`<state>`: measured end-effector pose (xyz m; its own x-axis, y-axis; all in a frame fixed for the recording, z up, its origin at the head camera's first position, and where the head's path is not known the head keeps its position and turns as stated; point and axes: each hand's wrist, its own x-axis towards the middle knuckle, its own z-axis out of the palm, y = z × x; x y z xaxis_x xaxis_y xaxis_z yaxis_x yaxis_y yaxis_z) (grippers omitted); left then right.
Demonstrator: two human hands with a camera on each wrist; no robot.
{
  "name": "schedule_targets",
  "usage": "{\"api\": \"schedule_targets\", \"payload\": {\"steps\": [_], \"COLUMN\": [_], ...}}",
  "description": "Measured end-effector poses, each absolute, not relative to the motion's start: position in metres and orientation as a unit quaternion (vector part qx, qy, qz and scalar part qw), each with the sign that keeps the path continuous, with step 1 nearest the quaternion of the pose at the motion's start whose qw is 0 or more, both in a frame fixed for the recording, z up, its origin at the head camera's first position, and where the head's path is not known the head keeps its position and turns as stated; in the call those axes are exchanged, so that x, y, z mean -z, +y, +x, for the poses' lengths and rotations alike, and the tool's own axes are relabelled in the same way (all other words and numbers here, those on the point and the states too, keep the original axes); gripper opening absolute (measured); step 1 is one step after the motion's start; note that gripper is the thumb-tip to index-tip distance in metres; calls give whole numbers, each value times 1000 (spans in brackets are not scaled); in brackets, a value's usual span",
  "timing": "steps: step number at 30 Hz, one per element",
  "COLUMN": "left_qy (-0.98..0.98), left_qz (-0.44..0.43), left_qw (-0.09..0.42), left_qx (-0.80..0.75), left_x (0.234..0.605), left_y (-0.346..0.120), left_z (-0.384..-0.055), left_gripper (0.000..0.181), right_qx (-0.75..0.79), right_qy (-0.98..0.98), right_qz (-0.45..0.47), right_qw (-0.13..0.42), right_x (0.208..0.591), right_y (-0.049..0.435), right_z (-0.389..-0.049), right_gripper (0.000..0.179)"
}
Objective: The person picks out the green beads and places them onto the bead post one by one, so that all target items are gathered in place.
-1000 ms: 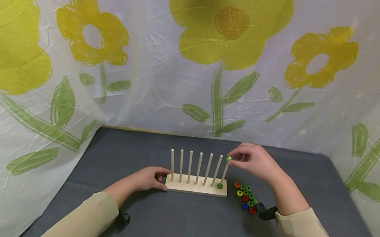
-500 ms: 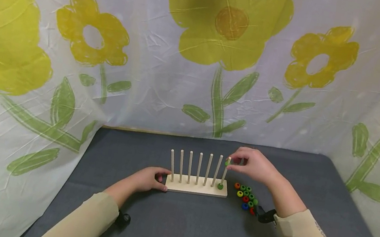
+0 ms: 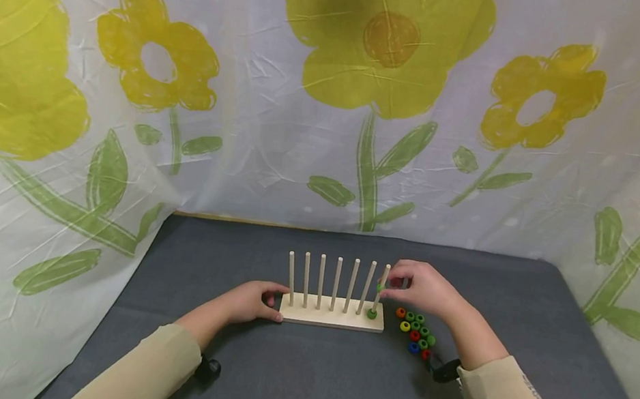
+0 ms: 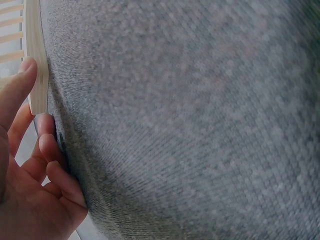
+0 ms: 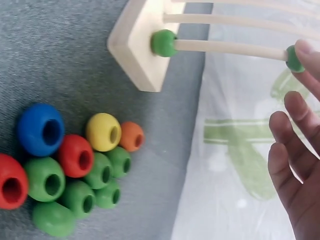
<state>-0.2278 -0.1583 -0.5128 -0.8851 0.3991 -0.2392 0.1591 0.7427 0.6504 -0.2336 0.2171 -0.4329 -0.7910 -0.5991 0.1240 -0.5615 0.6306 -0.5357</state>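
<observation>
A pale wooden peg rack [image 3: 315,316] with a row of upright pegs stands on the dark cloth. My left hand [image 3: 250,301] grips its left end, thumb on the base in the left wrist view. With my right hand [image 3: 425,287] I pinch a green bead [image 5: 294,59] threaded on the rightmost peg [image 5: 225,48], partway along it. A second green bead [image 5: 164,43] sits at the foot of that same peg, against the base. The other pegs carry no beads.
Right of the rack lies a cluster of loose beads: several green ones [image 5: 46,179], a blue bead [image 5: 41,130], a yellow bead [image 5: 103,132], an orange bead [image 5: 132,136] and two red ones [image 5: 76,156]. A flower-printed curtain [image 3: 241,146] hangs behind the table.
My right hand has moved down along the rightmost peg, bringing the pinched green bead from near its top to lower on it. The left hand and the rack have stayed in place.
</observation>
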Motion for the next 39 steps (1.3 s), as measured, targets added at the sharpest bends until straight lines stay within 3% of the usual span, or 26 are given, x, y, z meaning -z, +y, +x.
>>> {"api": "schedule_targets", "payload": {"steps": [13, 39], "left_qy": [913, 916], "left_qz": [154, 158], "left_qw": [184, 185], "left_qx": [-330, -319], "left_x": [513, 513], "left_y": [-158, -159], "left_z": [-229, -229], "left_gripper": [61, 60], "right_qx": [277, 271], "right_qy": [908, 905], "right_qz": [-298, -297], "right_qw": [97, 136], "right_x": [457, 483], "right_y": [216, 213], "right_z": [-238, -244], "right_gripper": [5, 13]}}
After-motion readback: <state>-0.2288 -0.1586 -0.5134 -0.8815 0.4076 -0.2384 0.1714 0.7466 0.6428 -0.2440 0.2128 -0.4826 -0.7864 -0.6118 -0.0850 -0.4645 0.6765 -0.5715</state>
